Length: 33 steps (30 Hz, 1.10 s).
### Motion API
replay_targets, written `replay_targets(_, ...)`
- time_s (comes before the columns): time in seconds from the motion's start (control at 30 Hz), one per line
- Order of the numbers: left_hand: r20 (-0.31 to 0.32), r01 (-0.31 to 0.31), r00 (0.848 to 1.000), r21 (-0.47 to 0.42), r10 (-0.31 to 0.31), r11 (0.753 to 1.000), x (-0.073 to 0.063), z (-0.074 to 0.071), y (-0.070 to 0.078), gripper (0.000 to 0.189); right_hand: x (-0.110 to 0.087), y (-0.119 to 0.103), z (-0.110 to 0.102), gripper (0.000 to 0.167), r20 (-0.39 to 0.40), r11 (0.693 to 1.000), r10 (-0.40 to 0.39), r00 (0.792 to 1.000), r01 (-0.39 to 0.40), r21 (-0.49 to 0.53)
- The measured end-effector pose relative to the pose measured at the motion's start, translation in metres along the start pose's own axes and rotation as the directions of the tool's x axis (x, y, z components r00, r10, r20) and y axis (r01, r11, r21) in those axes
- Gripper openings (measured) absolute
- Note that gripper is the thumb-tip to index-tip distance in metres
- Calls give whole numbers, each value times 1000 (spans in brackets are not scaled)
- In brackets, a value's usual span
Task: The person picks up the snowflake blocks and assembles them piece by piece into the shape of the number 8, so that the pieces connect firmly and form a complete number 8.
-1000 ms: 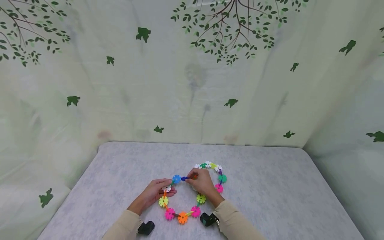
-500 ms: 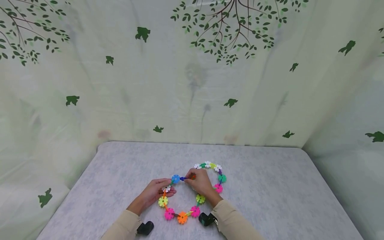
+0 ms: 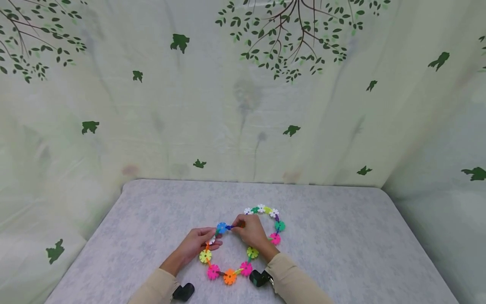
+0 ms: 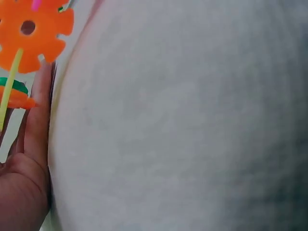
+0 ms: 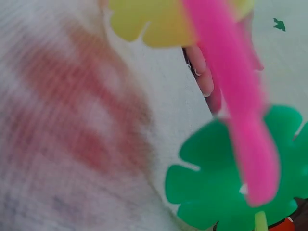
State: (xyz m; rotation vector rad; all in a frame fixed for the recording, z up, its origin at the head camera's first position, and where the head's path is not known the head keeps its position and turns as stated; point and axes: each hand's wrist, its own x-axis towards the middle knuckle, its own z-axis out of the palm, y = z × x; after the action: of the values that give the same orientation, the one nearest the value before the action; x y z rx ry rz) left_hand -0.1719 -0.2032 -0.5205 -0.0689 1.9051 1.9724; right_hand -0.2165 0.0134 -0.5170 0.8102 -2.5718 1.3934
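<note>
Notched flower-shaped plastic discs, linked edge to edge, form a colourful chain that loops between and in front of the hands. My left hand holds the chain's left side at a white disc, below a light blue disc. With thumb and fingertips, my right hand pinches the chain beside a small dark blue disc; the exact piece is partly hidden. An orange disc hangs near the left palm in the left wrist view. A green disc and an edge-on pink disc fill the right wrist view.
Behind the right hand, a second arc of linked discs curves over the grey tabletop. Black wrist devices sit by both sleeves. A pale curtain with printed leaves stands behind the table.
My right hand has shifted slightly left, closer to the light blue disc. The chain has slid a little left with it. Both hands keep their hold.
</note>
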Motion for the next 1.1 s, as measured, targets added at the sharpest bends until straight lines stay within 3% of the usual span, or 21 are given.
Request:
replay_targets(0.2,-17,-49,999,68,50,996,-5,6,-1,51,-1,-3,1,6,23,999,44,999,-44,1)
replay_targets(0.4,-24,-53,998,91,56,994,-6,10,1,46,-1,-4,3,9,6,997,78,997,-78,1)
replay_targets(0.63,-11,-53,998,82,55,995,-4,10,2,45,-3,-4,5,14,-42,998,54,998,-53,22)
replay_targets(1.1,3,-9,1000,88,9,996,-4,7,4,51,-1,-9,5,8,-22,988,147,989,-146,47)
